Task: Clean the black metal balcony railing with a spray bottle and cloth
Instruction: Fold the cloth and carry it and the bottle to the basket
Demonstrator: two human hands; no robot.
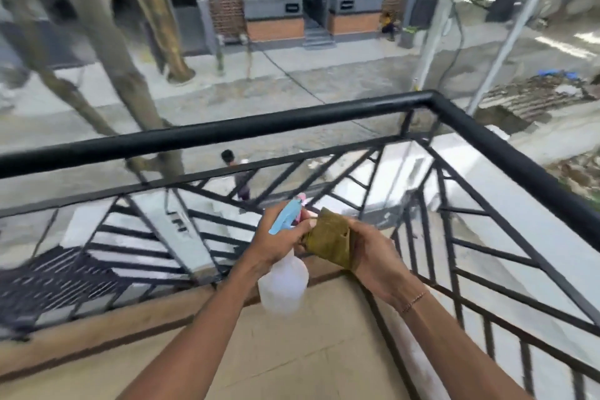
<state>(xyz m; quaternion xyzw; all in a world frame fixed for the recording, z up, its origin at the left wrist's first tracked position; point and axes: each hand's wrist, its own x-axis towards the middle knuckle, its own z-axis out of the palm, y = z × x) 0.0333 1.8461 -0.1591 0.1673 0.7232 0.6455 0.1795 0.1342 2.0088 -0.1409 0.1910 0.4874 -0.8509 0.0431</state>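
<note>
I stand on a balcony, looking down over its black metal railing with a round top bar and slanted thin bars beneath; the railing turns a corner up and to my right. My left hand has its grip curled round the neck of a translucent white plastic spray bottle with a light blue trigger head and a pink nozzle tip; the bottle hangs below my hand, just inside the railing and beneath its top bar, nozzle pointing up toward the bars. My right hand grips an olive-green folded cloth, fingers closed about it; the cloth sits just beside the bottle's head, touching my left fingers, also inside the railing. A thin bracelet circles my right wrist. Under both arms lies the tan balcony floor, bordered by a dark strip at the railing's foot. Beyond the railing, far below, a person walks on grey pavement; tree trunks rise left of the railing's corner, and grey and orange buildings stand beyond it.
</note>
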